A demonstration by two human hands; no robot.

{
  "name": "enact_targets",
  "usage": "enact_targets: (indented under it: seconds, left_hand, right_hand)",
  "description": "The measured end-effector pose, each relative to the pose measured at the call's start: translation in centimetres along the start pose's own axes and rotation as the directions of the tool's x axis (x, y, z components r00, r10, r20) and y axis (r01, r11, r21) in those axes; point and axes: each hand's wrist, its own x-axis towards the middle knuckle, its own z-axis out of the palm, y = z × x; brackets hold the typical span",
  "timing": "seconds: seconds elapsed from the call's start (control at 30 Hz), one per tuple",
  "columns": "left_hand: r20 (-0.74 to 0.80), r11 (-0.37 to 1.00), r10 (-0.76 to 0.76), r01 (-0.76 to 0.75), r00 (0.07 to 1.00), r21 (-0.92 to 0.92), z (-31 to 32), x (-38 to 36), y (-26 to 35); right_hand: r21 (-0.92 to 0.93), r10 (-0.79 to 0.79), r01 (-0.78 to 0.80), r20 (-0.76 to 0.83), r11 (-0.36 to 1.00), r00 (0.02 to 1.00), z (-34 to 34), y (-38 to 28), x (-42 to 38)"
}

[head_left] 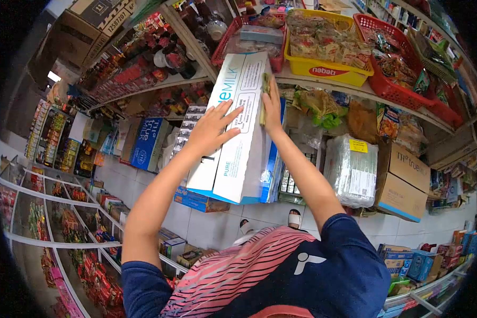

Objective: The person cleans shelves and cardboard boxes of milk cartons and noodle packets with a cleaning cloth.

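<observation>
A long white milk carton box [237, 127] with blue "MILK" lettering and blue edges stands in front of me, its far end against the shelf. My left hand [209, 131] lies on its white face, fingers spread. My right hand [272, 108] is at the box's right edge, fingers stretched out along it. Beside those fingers runs a narrow greenish strip [263, 103], partly hidden by the hand. A pack of dark-patterned small cartons [188, 129] shows left of the box, and a blue box [200, 200] sits below on the floor.
A yellow tray [323, 76] of snack packets stands on the shelf ahead, flanked by red baskets [395, 74]. Right of me are a plastic-wrapped pack [351, 172] and a brown carton [404, 177]. A blue milk box [144, 146] and a wire rack [53, 244] stand left.
</observation>
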Motion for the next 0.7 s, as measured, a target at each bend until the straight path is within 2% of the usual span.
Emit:
enact_targets:
  seconds: [0.1,0.23,0.43,0.47,0.53,0.57,0.63,0.67,0.7]
  left_hand:
    - [-0.057,1.000,0.005,-0.005,0.998,-0.009,0.5,-0.1,-0.3]
    - [-0.063,0.999,-0.007,0.004,0.998,-0.053,0.3,-0.3,-0.2]
    - [-0.084,0.997,-0.025,0.018,0.996,-0.078,0.7,-0.4,-0.4]
    - [-0.094,0.997,-0.016,0.008,0.995,-0.083,0.8,-0.4,-0.5]
    - [-0.131,0.996,0.004,-0.015,0.991,-0.083,1.0,-0.4,-0.7]
    - [-0.145,0.996,0.000,-0.012,0.989,-0.085,1.2,-0.4,-0.7]
    - [-0.179,0.993,0.004,-0.024,0.984,-0.114,1.4,-0.5,-0.8]
    - [-0.188,0.992,0.002,-0.025,0.982,-0.122,1.4,-0.6,-1.0]
    - [-0.221,0.982,-0.015,-0.027,0.975,-0.185,1.4,-0.7,-1.3]
  right_hand:
    - [0.122,0.100,-0.092,-0.060,0.988,0.993,-0.3,1.2,-0.9]
    - [0.278,0.261,-0.234,-0.061,0.931,0.963,0.2,1.6,-7.9]
    - [0.440,0.546,-0.465,-0.070,0.768,0.835,1.7,1.4,-19.5]
    - [0.433,0.544,-0.468,-0.065,0.771,0.836,1.7,1.1,-20.7]
    - [0.226,0.532,-0.508,-0.062,0.831,0.844,2.3,-3.1,-20.4]
    - [0.217,0.524,-0.501,-0.056,0.837,0.850,2.6,-6.2,-19.0]
    - [0.417,0.339,-0.297,-0.029,0.859,0.940,3.3,-11.6,-15.2]
    - [0.321,0.260,-0.237,-0.030,0.917,0.965,3.1,-11.6,-14.5]
    - [0.103,0.132,-0.128,-0.029,0.986,0.991,2.7,-11.5,-13.2]
